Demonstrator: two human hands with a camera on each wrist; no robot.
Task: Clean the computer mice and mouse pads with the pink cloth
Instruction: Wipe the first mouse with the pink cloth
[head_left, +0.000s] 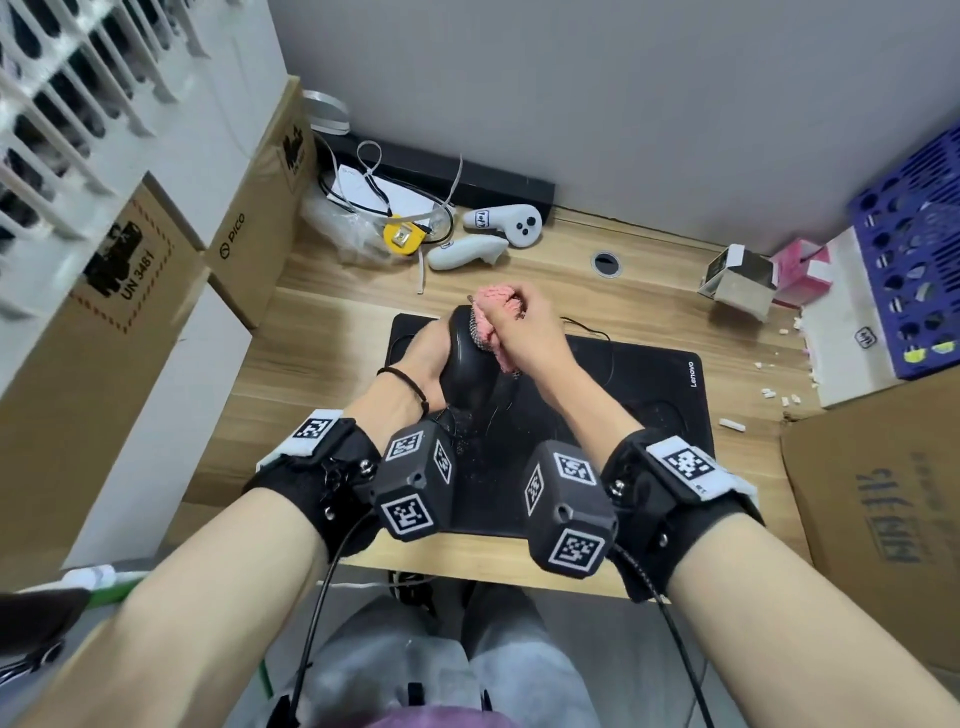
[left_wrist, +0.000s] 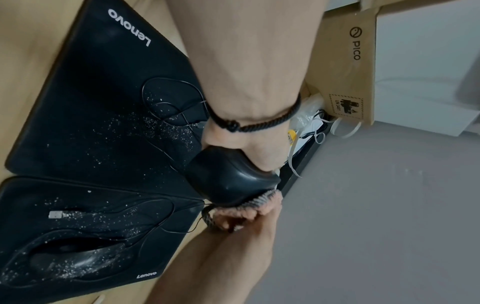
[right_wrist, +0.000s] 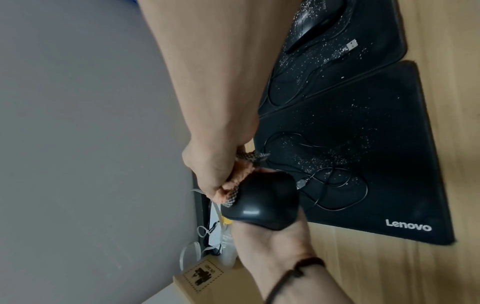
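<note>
Now wiping one mouse (head_left: 470, 358), lifted clear of the pads so the cloth can reach round its shell. Left hand (head_left: 423, 358) cupped under it, fingers curled round the far side, tilting the body up toward the right hand; held this way, probably, to keep the shell from sliding under pressure. Right hand (head_left: 524, 332) closed on the bunched pink cloth (head_left: 493, 306), pressing it against the top front of the mouse. Bunching likely gives a firm wad for rubbing a curved surface. Cord (left_wrist: 166, 98) left trailing in loose loops on the big pad (head_left: 649, 384), plug lying there too, so nothing tugs while the mouse turns.

Second mouse (left_wrist: 78, 261) lying flat on the small pad (left_wrist: 31, 197), toward the near edge of the desk (head_left: 322, 322), dusted with white specks and apparently untouched. Small pad overlapping the near edge of the big one, both speckled, both lying flat near the desk's middle. Judged from that: early in the task, one mouse in hand, other mouse and both pads to come.

Along the far edge of the desk: two white controllers (head_left: 488, 234), a yellow tape measure (head_left: 402, 239), loose cables. At the right edge, a purple basket (head_left: 914, 270) and white crumbs.
</note>
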